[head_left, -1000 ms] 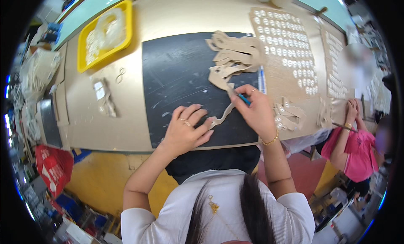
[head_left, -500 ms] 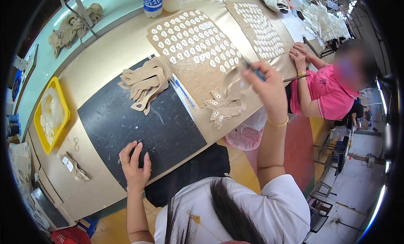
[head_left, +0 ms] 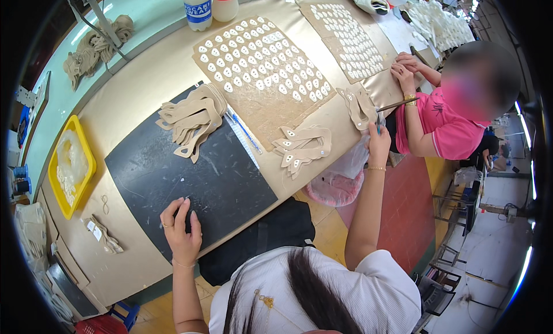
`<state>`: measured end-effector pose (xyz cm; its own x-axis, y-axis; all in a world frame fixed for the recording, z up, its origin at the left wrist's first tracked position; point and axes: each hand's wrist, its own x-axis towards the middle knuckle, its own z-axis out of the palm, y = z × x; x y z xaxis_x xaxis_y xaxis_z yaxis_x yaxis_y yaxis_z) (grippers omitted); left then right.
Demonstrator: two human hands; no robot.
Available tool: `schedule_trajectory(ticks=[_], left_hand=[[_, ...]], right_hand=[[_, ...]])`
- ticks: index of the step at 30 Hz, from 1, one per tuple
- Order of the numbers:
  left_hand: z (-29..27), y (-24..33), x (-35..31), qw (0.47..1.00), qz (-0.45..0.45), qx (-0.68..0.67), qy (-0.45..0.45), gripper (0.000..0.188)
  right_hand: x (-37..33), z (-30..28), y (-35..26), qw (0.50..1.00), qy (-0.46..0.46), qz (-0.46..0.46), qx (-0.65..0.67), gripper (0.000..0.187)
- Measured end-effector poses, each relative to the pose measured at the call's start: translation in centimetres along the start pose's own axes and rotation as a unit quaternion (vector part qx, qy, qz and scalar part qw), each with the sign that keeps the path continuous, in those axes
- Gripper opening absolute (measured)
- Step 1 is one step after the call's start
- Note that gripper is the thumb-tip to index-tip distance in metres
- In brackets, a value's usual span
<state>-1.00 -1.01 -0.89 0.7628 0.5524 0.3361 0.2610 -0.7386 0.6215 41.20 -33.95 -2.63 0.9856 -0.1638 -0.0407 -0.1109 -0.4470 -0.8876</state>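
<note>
My left hand (head_left: 183,233) rests at the near edge of a black mat (head_left: 230,178), fingers loosely bent and apart, holding nothing I can make out. My right hand (head_left: 378,147) is stretched out to the right beyond the table's near edge, closed around a small blue-handled tool (head_left: 378,126). Its tip is by beige cut pieces (head_left: 358,106) on the table. More beige pieces with white ovals (head_left: 305,147) lie to the right of the mat. A stack of beige strap-like pieces (head_left: 196,115) sits on the mat's far part.
Brown boards (head_left: 253,115) carry rows of white oval pieces. A yellow basket (head_left: 86,178) stands at left, and bottles (head_left: 197,11) at the back. A co-worker in a pink shirt (head_left: 446,124) sits at right. A lined pink bin (head_left: 340,187) stands below the table edge.
My right hand has moved down from above the table, with the blue-handled tool, to beside the beige pieces at right. My left hand stays on the mat. The view has shifted slightly.
</note>
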Motion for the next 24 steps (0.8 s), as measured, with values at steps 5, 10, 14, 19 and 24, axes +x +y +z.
schedule_trajectory(ticks=[5,10,14,19,24], left_hand=[[0.2,0.2,0.5,1.0,-0.003,-0.005,0.012,0.044],[0.2,0.5,0.6,1.0,-0.02,0.007,0.023,0.042],[0.2,0.4,0.6,0.999,-0.028,0.002,0.035,0.041],[0.1,0.9,1.1,0.998,-0.022,-0.001,0.054,0.038],[2.3,4.3,3.8,1.0,-0.001,-0.028,0.005,0.033]], right_hand=[[-2.3,-1.9,-0.5,0.988,0.048,-0.056,-0.139,0.041],[-5.8,5.3,-5.4,0.967,-0.168,-0.187,-0.028,0.026],[-6.9,12.7,-10.0,0.881,-0.258,-0.353,-0.178,0.026],[-7.3,17.5,-13.4,0.809,-0.292,-0.454,-0.231,0.034],[-5.3,18.3,-15.5,0.708,-0.313,-0.533,-0.34,0.02]])
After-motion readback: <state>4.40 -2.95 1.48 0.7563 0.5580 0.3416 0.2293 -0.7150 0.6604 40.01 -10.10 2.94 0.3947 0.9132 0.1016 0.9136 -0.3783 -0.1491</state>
